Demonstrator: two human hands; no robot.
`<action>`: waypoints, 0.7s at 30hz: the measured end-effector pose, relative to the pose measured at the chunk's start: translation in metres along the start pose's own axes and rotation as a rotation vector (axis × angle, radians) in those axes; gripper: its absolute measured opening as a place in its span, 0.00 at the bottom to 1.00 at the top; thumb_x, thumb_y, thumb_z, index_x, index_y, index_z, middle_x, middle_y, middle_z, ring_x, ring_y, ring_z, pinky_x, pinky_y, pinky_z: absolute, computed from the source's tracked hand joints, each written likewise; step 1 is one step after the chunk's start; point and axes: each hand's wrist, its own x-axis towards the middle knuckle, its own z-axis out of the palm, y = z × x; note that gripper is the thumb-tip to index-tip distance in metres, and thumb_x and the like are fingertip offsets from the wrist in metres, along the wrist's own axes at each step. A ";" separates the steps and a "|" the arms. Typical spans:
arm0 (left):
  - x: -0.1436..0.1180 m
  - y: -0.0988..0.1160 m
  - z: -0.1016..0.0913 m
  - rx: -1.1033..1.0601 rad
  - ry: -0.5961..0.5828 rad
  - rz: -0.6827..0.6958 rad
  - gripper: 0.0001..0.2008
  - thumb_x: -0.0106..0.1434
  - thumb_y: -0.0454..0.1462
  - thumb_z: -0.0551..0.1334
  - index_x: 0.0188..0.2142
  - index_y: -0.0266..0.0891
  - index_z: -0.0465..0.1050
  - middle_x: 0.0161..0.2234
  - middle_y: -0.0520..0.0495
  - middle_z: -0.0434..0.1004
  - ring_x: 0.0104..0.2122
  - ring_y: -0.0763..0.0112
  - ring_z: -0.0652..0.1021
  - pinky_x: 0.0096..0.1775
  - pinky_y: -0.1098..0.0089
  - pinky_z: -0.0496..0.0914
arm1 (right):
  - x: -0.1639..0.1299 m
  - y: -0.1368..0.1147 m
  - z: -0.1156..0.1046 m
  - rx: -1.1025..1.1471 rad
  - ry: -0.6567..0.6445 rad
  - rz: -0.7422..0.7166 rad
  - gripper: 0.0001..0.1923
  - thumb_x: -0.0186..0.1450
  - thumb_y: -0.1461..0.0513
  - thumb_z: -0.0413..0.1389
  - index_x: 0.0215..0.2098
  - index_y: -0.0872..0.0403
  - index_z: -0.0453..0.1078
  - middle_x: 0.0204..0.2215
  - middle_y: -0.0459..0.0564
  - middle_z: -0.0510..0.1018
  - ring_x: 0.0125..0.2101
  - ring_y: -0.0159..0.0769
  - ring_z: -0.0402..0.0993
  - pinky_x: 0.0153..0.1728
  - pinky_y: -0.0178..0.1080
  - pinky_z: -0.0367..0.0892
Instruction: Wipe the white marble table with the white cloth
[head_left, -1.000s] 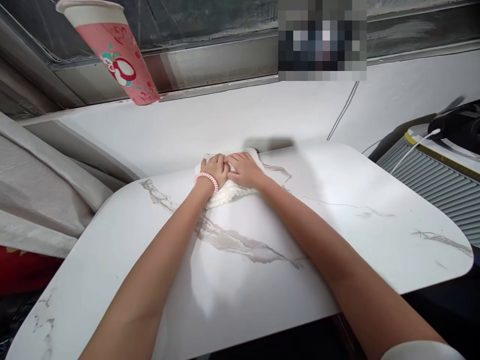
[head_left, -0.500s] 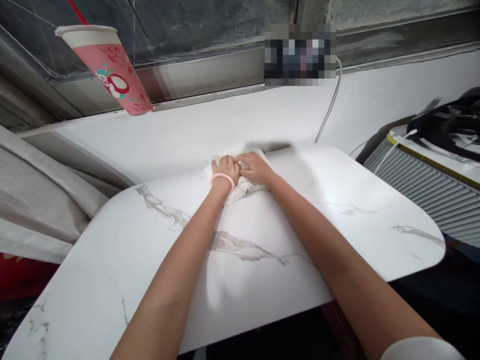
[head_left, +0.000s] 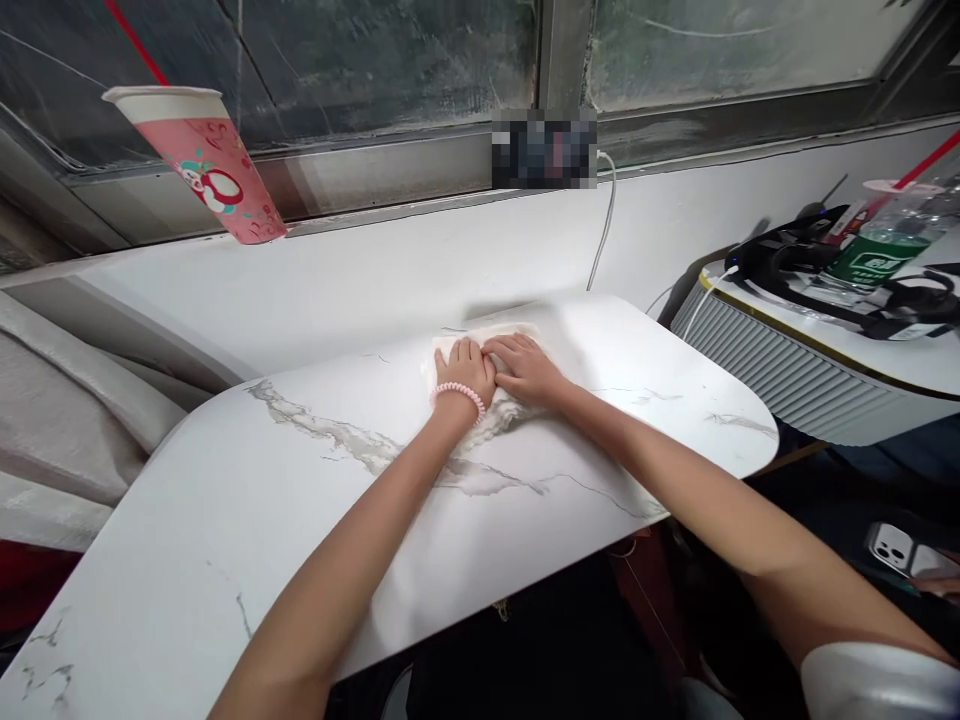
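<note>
**Both hands flat on the white cloth**

Your left hand [head_left: 466, 365] and your right hand [head_left: 525, 366] lie side by side, touching each other, with the palms down and the fingers stretched flat on a white cloth [head_left: 501, 415]. They grip nothing; they only press on it. The cloth is on the far part of the marble worktop [head_left: 225, 520], close to the white wall. On your left wrist there is a pink coil bracelet [head_left: 458, 393]. A pink paper cup [head_left: 201, 165] stands on the window ledge, far to the left of the hands. To the right, well apart, a white cabinet [head_left: 810, 385] carries black cables and a green-labelled bottle [head_left: 877, 250]. A phone [head_left: 896, 548] is at the lower right.
</note>
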 end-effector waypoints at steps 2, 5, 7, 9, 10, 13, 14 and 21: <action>-0.022 0.012 -0.001 0.003 0.008 0.002 0.27 0.71 0.38 0.40 0.63 0.28 0.59 0.65 0.34 0.60 0.66 0.57 0.60 0.65 0.47 0.51 | -0.023 -0.008 -0.009 0.011 -0.014 -0.036 0.23 0.62 0.63 0.48 0.55 0.58 0.67 0.56 0.58 0.71 0.57 0.47 0.64 0.62 0.52 0.52; -0.055 0.034 -0.003 0.009 0.022 0.031 0.27 0.71 0.37 0.41 0.64 0.26 0.58 0.65 0.33 0.59 0.66 0.54 0.60 0.65 0.47 0.51 | -0.060 -0.018 -0.023 0.032 -0.017 -0.091 0.24 0.63 0.62 0.48 0.56 0.56 0.67 0.57 0.58 0.71 0.59 0.47 0.63 0.64 0.54 0.50; -0.074 0.049 -0.004 0.007 0.019 0.065 0.28 0.71 0.37 0.41 0.65 0.24 0.57 0.66 0.32 0.57 0.66 0.52 0.59 0.65 0.46 0.50 | -0.084 -0.025 -0.032 0.031 0.009 -0.093 0.24 0.63 0.61 0.49 0.57 0.55 0.66 0.57 0.57 0.71 0.59 0.47 0.63 0.64 0.55 0.50; -0.090 0.063 -0.007 0.000 -0.005 0.102 0.29 0.71 0.38 0.42 0.65 0.24 0.56 0.66 0.31 0.56 0.66 0.50 0.58 0.65 0.43 0.50 | -0.106 -0.031 -0.041 0.026 0.032 -0.073 0.25 0.62 0.61 0.50 0.59 0.53 0.65 0.57 0.56 0.71 0.60 0.47 0.63 0.64 0.56 0.50; -0.097 0.069 -0.007 -0.005 -0.019 0.128 0.29 0.71 0.39 0.42 0.65 0.23 0.56 0.66 0.31 0.56 0.66 0.49 0.58 0.65 0.42 0.48 | -0.116 -0.035 -0.046 0.026 0.030 -0.061 0.26 0.62 0.61 0.51 0.59 0.52 0.64 0.57 0.56 0.71 0.60 0.47 0.63 0.64 0.57 0.50; -0.112 0.084 -0.009 -0.023 -0.042 0.220 0.29 0.70 0.40 0.43 0.66 0.23 0.55 0.67 0.30 0.54 0.67 0.48 0.55 0.65 0.39 0.43 | -0.142 -0.045 -0.061 0.030 -0.022 -0.028 0.28 0.62 0.61 0.53 0.61 0.52 0.61 0.60 0.57 0.68 0.62 0.48 0.60 0.64 0.58 0.50; -0.116 0.088 -0.009 -0.033 -0.046 0.246 0.30 0.70 0.40 0.43 0.66 0.22 0.55 0.67 0.29 0.53 0.68 0.48 0.54 0.65 0.38 0.42 | -0.149 -0.047 -0.066 0.030 -0.031 -0.015 0.29 0.62 0.62 0.53 0.62 0.51 0.60 0.61 0.57 0.67 0.62 0.48 0.60 0.64 0.59 0.49; -0.115 0.117 -0.007 -0.121 -0.095 0.304 0.30 0.70 0.42 0.43 0.66 0.26 0.55 0.68 0.30 0.52 0.68 0.48 0.52 0.65 0.36 0.40 | -0.177 -0.034 -0.084 -0.044 -0.053 0.031 0.28 0.65 0.62 0.52 0.63 0.47 0.57 0.61 0.55 0.66 0.64 0.46 0.58 0.65 0.59 0.50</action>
